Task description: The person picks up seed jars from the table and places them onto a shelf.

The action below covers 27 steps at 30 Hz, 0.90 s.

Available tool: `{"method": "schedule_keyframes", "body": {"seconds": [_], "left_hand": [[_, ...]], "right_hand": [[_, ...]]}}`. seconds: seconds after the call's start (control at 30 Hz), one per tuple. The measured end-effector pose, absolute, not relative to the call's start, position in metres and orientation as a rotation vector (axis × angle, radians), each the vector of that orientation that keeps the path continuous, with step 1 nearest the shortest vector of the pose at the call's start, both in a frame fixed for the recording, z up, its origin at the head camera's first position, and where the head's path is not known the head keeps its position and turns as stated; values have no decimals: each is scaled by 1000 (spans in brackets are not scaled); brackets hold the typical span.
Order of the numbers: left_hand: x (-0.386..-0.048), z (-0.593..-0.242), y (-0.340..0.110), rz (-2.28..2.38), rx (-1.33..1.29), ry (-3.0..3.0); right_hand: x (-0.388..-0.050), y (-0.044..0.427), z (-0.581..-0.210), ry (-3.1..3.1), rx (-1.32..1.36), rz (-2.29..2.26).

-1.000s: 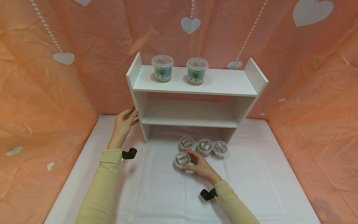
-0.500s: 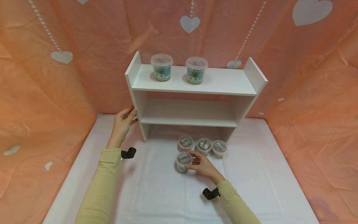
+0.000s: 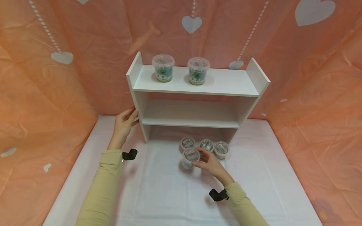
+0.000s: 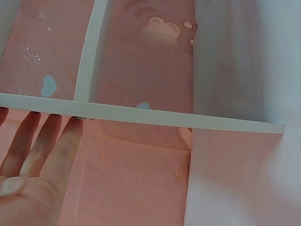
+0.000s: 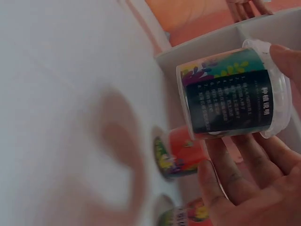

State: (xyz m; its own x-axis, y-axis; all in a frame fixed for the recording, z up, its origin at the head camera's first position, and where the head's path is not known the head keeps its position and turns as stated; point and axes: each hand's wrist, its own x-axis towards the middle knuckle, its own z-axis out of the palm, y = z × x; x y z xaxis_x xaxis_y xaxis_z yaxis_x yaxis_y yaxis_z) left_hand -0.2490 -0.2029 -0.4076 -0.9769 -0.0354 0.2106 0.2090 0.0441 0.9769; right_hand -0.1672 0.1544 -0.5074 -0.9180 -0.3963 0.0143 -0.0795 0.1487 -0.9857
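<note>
My right hand grips a small lidded cup above the table, in front of the white shelf. In the right wrist view the cup lies sideways across the picture, its printed label showing, with the right hand's fingers and thumb around it. My left hand rests against the outside of the shelf's left side panel. The left wrist view shows the left hand's fingers extended, their tips touching the panel edge.
Three more cups stand near the shelf's foot: one behind the held cup, others to the right. Two cups with green labels stand on the top shelf. An orange sheet with hearts hangs behind and beside the white table.
The right hand has lifted the cup off the table and moved it slightly right. The left hand stays at the side panel.
</note>
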Motion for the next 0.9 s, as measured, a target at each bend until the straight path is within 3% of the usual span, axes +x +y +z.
{"method": "schedule_keyframes", "body": {"seconds": [0.9], "left_hand": [[-249,-407,-204,-2053,-187,-2126]], "right_hand": [[-172,194,-419,2390,-663,-1925]]}}
